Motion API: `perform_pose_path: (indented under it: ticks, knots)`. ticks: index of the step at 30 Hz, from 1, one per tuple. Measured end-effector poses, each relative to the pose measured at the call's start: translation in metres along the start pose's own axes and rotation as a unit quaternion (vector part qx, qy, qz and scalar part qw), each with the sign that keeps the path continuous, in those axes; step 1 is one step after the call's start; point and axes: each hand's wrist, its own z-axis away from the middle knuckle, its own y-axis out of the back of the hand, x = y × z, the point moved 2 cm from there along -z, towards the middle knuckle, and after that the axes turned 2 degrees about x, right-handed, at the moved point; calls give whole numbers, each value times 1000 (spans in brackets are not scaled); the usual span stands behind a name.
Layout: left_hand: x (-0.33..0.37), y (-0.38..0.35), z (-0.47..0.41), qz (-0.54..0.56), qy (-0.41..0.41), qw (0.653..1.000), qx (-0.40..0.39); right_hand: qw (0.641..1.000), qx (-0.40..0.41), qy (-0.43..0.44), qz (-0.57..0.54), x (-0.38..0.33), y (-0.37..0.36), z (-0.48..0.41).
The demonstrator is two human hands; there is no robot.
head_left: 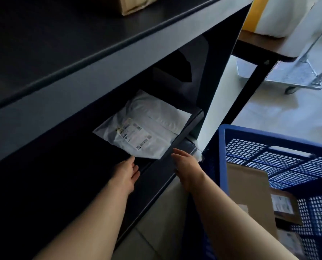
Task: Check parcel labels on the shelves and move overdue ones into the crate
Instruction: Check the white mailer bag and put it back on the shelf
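Left hand: left hand (127, 172) open, fingers loosely spread, holding nothing; fingertips just short of the near corner of the white poly mailer (143, 126).
Right hand: right hand (184, 163) also open and empty, palm turned inward, hovering above the front lip of the lower shelf (182, 136), just beside the mailer's near edge.
Contact: neither hand appears to touch the mailer; cannot tell for certain at the left fingertips.
Parcel: mailer lies flat on the lower shelf near its right end, shipping label (135, 134) facing up; print too small to read.
Shelving: upper shelf (100, 59) carries a cardboard box (135, 4) at the top edge of view, only partly visible.
Crate: blue crate (269, 139) stands right of the shelf, close to the right forearm; it already holds brown cardboard parcels (250, 186), at least one with a label showing.
Progress (judgement): some parcels moved; this mailer not yet lifted; box above probably unchecked.
Next (judgement): both hands close on the mailer, read label.
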Motion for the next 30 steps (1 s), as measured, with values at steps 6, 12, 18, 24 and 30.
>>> perform_pose_path:
  ticks: [6, 12, 18, 24, 30]
  knots:
    - [8, -12, -47, -5, -22, 1000, -11, 999, -13, 8, 31, 8, -20, -41]
    - [-8, 11, -38, -75, -54, 995, 46, 994, 89, 44, 38, 7, 1, -50]
    - [-34, 83, -22, -168, -44, 979, 106, 941, 139, 116, 285, -4, 16, -45]
    - [-33, 101, -17, -78, -66, 994, 46, 968, 22, 57, 244, 18, -11, -30]
    - [-22, 96, -1, 40, -65, 996, -48, 985, 36, 50, 159, 33, -8, -11]
